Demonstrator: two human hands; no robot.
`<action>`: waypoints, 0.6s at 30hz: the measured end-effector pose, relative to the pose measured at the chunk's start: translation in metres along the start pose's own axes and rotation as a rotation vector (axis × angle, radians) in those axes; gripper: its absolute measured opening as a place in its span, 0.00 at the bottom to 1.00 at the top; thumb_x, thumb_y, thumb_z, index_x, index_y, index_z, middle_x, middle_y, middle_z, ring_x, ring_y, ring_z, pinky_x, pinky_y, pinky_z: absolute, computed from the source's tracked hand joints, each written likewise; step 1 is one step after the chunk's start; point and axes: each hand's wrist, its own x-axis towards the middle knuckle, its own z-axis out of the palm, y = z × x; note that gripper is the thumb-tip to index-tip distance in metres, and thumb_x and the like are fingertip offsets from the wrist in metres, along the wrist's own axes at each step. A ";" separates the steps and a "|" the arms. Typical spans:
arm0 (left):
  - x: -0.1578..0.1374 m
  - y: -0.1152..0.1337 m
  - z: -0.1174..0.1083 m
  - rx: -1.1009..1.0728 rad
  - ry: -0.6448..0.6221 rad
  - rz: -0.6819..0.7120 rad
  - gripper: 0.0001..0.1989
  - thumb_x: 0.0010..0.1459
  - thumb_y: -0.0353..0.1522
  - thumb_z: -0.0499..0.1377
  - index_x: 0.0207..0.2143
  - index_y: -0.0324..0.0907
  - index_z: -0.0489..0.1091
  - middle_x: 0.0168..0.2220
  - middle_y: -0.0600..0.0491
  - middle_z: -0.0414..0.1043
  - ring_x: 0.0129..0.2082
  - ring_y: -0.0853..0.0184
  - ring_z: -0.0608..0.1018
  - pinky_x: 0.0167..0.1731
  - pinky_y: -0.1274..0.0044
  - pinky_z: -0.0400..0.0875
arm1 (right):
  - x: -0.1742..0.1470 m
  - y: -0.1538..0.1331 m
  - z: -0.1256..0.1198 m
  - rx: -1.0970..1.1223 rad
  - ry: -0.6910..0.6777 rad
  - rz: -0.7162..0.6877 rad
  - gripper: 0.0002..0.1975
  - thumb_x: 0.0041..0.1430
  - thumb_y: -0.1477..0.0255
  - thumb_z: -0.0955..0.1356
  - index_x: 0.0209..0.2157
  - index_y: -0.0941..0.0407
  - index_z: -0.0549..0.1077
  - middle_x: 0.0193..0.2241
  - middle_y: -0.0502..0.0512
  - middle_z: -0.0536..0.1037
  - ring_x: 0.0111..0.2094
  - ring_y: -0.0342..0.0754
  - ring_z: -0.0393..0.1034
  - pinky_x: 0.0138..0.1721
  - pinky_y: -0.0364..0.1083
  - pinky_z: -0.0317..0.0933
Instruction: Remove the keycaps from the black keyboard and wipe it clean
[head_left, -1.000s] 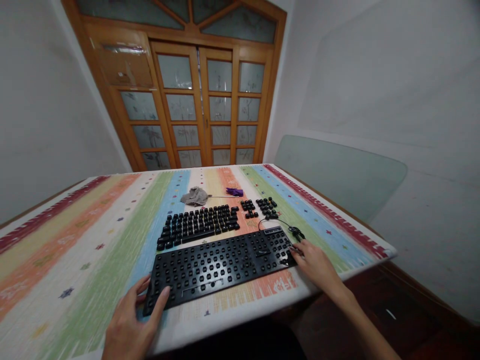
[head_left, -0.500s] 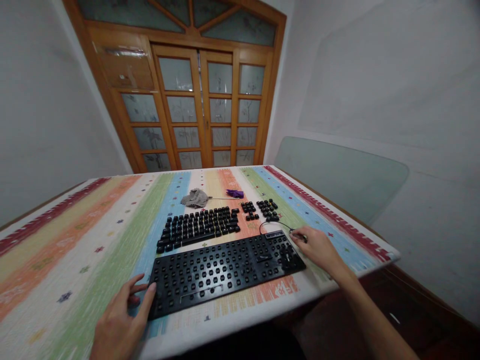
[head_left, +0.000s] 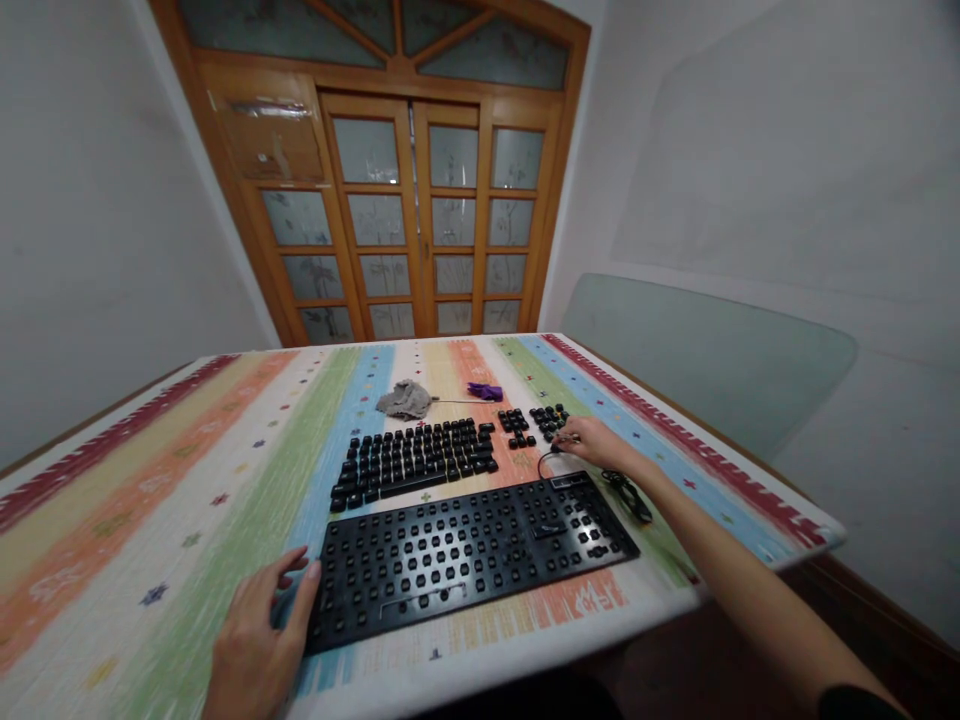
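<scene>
A black keyboard base without most of its keycaps lies near the table's front edge. My left hand rests at its left end, thumb against the edge and fingers apart. Behind the base, black keycaps stand in rows, with smaller groups of keycaps to their right. My right hand is over the near side of the rightmost keycaps, its fingers pinched together. A thin cable runs from the base up to those fingertips; what they grip is hidden. The bundled cable lies right of the base, beneath my forearm.
Behind the keycaps lie a crumpled grey cloth and a purple item, with a thin rod or cord between them. A striped tablecloth covers the table. Wooden glazed doors stand beyond; a glass panel leans at the right wall.
My right hand has moved forward and left to the rightmost keycaps. The cable bundle has gone from atop the base to the table at its right. My left hand stays at the base.
</scene>
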 end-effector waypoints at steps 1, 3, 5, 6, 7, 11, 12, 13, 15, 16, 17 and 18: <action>0.000 0.000 0.000 0.000 0.002 0.002 0.33 0.57 0.59 0.48 0.39 0.41 0.74 0.33 0.47 0.76 0.30 0.58 0.77 0.39 0.66 0.75 | 0.001 0.001 0.001 -0.006 -0.011 -0.004 0.10 0.56 0.74 0.68 0.35 0.56 0.83 0.34 0.58 0.82 0.35 0.52 0.75 0.37 0.45 0.64; -0.001 0.000 -0.001 0.002 0.002 0.005 0.33 0.57 0.59 0.48 0.39 0.41 0.74 0.33 0.48 0.76 0.30 0.58 0.77 0.41 0.65 0.75 | 0.002 0.003 0.003 -0.016 -0.028 -0.005 0.10 0.55 0.74 0.68 0.35 0.56 0.83 0.34 0.59 0.82 0.36 0.52 0.75 0.38 0.45 0.64; -0.001 0.000 0.000 -0.001 -0.004 0.010 0.32 0.58 0.59 0.48 0.39 0.41 0.74 0.33 0.48 0.76 0.30 0.58 0.77 0.41 0.65 0.75 | 0.004 0.005 0.005 -0.021 -0.042 -0.002 0.10 0.55 0.74 0.68 0.36 0.57 0.83 0.34 0.59 0.82 0.37 0.53 0.75 0.39 0.45 0.64; -0.001 -0.001 0.000 -0.003 -0.007 0.013 0.32 0.58 0.59 0.48 0.39 0.41 0.74 0.33 0.48 0.76 0.30 0.58 0.77 0.41 0.65 0.75 | 0.005 0.005 0.006 -0.022 -0.047 0.001 0.10 0.55 0.74 0.68 0.36 0.57 0.83 0.34 0.59 0.82 0.37 0.52 0.75 0.39 0.45 0.64; -0.002 -0.001 0.000 -0.004 -0.011 0.015 0.32 0.58 0.59 0.48 0.39 0.42 0.74 0.34 0.48 0.76 0.31 0.58 0.77 0.41 0.65 0.75 | 0.006 0.006 0.007 -0.022 -0.051 0.006 0.10 0.55 0.74 0.68 0.36 0.57 0.82 0.35 0.59 0.82 0.37 0.52 0.75 0.40 0.45 0.64; -0.001 -0.003 0.001 -0.002 -0.021 0.020 0.31 0.58 0.58 0.49 0.40 0.42 0.74 0.34 0.48 0.76 0.32 0.58 0.77 0.43 0.65 0.74 | 0.007 0.007 0.009 -0.021 -0.057 0.032 0.08 0.54 0.72 0.69 0.34 0.56 0.82 0.34 0.57 0.82 0.37 0.52 0.74 0.39 0.44 0.63; -0.001 -0.003 0.001 -0.003 -0.021 0.018 0.31 0.58 0.58 0.49 0.40 0.42 0.74 0.35 0.48 0.76 0.32 0.58 0.77 0.43 0.65 0.74 | 0.007 0.007 0.010 -0.022 -0.058 0.039 0.08 0.54 0.72 0.69 0.34 0.55 0.82 0.34 0.57 0.82 0.36 0.52 0.74 0.38 0.44 0.63; -0.001 -0.003 0.001 -0.006 -0.023 0.016 0.31 0.58 0.58 0.48 0.40 0.42 0.74 0.35 0.48 0.76 0.32 0.58 0.78 0.43 0.64 0.75 | 0.007 0.006 0.010 -0.024 -0.058 0.045 0.08 0.55 0.71 0.69 0.34 0.55 0.81 0.34 0.57 0.82 0.36 0.52 0.74 0.38 0.44 0.63; -0.002 -0.003 0.001 -0.011 -0.026 0.012 0.31 0.58 0.58 0.48 0.40 0.42 0.74 0.35 0.48 0.76 0.33 0.57 0.77 0.43 0.64 0.75 | 0.007 0.006 0.009 -0.029 -0.058 0.055 0.08 0.55 0.70 0.69 0.34 0.56 0.81 0.34 0.58 0.82 0.36 0.52 0.74 0.37 0.44 0.62; -0.002 -0.003 0.001 -0.011 -0.030 0.011 0.32 0.58 0.59 0.48 0.40 0.42 0.74 0.35 0.48 0.76 0.33 0.57 0.77 0.43 0.64 0.75 | 0.006 0.005 0.009 -0.032 -0.057 0.060 0.09 0.55 0.70 0.69 0.34 0.57 0.81 0.34 0.58 0.82 0.36 0.52 0.74 0.37 0.44 0.62; -0.002 -0.003 0.001 -0.009 -0.034 0.008 0.32 0.58 0.59 0.48 0.40 0.42 0.74 0.35 0.48 0.76 0.33 0.57 0.77 0.44 0.64 0.74 | 0.006 0.005 0.009 -0.034 -0.056 0.063 0.09 0.55 0.70 0.68 0.34 0.57 0.81 0.34 0.59 0.82 0.36 0.52 0.74 0.36 0.44 0.62; -0.002 -0.002 0.000 -0.007 -0.038 0.004 0.32 0.58 0.59 0.48 0.40 0.42 0.74 0.35 0.48 0.76 0.33 0.57 0.77 0.44 0.63 0.74 | 0.005 0.004 0.009 -0.034 -0.054 0.066 0.09 0.55 0.70 0.68 0.34 0.58 0.80 0.34 0.59 0.82 0.35 0.52 0.74 0.36 0.44 0.61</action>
